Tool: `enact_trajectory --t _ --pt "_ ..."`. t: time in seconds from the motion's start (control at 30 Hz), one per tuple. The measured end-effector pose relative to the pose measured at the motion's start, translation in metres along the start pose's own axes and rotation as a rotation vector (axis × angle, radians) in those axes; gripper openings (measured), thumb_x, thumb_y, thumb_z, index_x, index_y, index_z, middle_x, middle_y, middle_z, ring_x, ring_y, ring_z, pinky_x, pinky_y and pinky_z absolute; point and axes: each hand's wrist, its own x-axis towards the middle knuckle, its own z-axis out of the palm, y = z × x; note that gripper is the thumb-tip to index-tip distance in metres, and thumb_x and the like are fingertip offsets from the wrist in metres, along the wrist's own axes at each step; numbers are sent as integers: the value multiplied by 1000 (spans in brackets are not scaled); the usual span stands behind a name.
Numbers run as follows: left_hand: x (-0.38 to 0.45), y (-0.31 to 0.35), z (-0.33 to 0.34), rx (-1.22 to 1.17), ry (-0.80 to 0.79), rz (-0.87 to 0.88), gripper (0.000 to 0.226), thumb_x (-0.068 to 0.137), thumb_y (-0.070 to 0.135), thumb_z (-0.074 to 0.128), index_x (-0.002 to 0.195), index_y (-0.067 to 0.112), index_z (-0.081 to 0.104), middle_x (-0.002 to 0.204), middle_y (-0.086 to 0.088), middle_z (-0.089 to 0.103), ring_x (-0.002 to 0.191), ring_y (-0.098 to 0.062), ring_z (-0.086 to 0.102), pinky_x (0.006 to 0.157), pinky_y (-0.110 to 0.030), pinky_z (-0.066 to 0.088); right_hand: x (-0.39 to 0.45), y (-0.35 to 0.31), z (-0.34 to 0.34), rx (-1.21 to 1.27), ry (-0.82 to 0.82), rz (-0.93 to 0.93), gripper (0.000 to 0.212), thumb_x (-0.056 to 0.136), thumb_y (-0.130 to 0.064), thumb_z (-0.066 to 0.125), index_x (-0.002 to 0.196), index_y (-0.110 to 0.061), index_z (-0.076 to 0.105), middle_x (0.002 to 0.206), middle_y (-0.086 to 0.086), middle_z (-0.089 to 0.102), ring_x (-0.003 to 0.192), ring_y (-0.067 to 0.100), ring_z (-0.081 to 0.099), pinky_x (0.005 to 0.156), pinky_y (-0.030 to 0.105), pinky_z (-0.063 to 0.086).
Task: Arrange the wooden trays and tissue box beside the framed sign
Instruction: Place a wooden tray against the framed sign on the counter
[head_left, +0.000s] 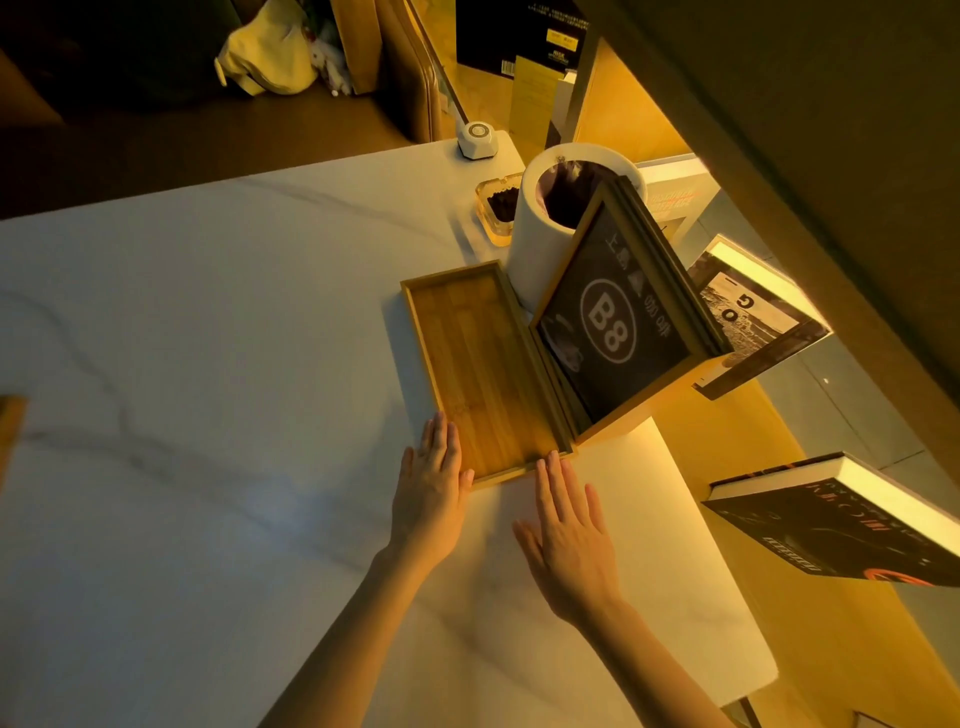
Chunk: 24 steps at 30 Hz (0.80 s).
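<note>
A long empty wooden tray (480, 364) lies flat on the white marble table (208, 364), its right side against the framed sign (618, 322), a dark upright panel marked "B8" in a wooden frame. My left hand (431, 488) rests flat at the tray's near left corner, fingertips touching its rim. At the near right corner my right hand (566, 535) lies flat on the table, fingers spread, fingertips at the rim. A sliver of another wooden object (9, 431) shows at the far left edge. No tissue box is visible.
Behind the tray stands a white cylindrical bin (545, 228) with a dark liner. Beside it sit a glass ashtray (498, 208) and a small white call button (477, 139). Books (831, 525) lie on lit shelves to the right, past the table's edge.
</note>
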Motion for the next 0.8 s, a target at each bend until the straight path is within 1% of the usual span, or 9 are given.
enact_trajectory --t 0.13,0.2,0.27,0.33,0.47,0.57,0.67,0.73,0.8 --pt "-1 1 -2 17 -5 -7 57 94 30 28 140 10 2 155 -10 0 143 -23 -1 116 -38 11 0 -3 -4 -9 -4 0 63 89 -54 8 141 -17 5 150 2 6 138 25 2 115 32 -11" --pt "-1 2 -3 18 -13 -13 57 94 30 29 140 10 2 155 -10 0 143 -23 0 115 -39 12 2 -5 -9 -38 4 9 64 89 -52 6 140 -14 16 149 4 17 137 24 10 113 41 4" --pt "0 1 -5 27 -22 -8 57 94 32 29 140 10 4 155 -9 2 143 -23 2 115 -39 15 6 -9 -18 -61 5 28 64 91 -49 7 135 -12 36 143 7 39 133 27 29 106 45 20" --pt "-1 1 -10 29 -24 -4 58 93 34 30 140 11 7 155 -8 5 143 -23 7 114 -39 19 10 -11 -26 -53 10 31 57 93 -45 18 129 -11 46 135 9 51 128 29 42 103 44 27" --pt "-8 4 -24 -75 38 -40 52 92 35 33 138 12 24 150 -9 27 135 -27 31 108 -38 35 20 -19 -47 -6 7 -27 43 93 -35 39 126 -10 50 133 9 54 127 30 44 106 42 33" --pt "-21 2 -39 -153 111 -86 38 92 33 36 121 11 48 124 -12 58 108 -24 57 87 -29 47 28 -33 -64 23 1 -124 37 94 -33 38 114 -10 58 119 9 64 112 28 56 94 38 44" --pt "-38 -8 -58 -142 201 -114 31 90 31 44 106 9 57 101 -10 68 90 -22 64 75 -24 48 36 -54 -78 75 33 -248 33 95 -29 36 95 -10 63 93 8 68 85 24 61 80 35 43" --pt "-51 -21 -75 -126 250 -108 30 89 34 42 89 9 59 76 -6 65 73 -20 64 64 -19 45 41 -77 -88 101 57 -300 31 95 -27 37 84 -10 61 77 5 61 70 20 57 74 34 47" --pt "-64 -35 -94 -139 285 -101 32 90 34 40 69 12 48 53 6 43 56 -17 53 54 -16 35 46 -105 -97 75 52 -300 31 96 -30 36 86 -12 59 75 1 57 65 13 52 63 27 46"
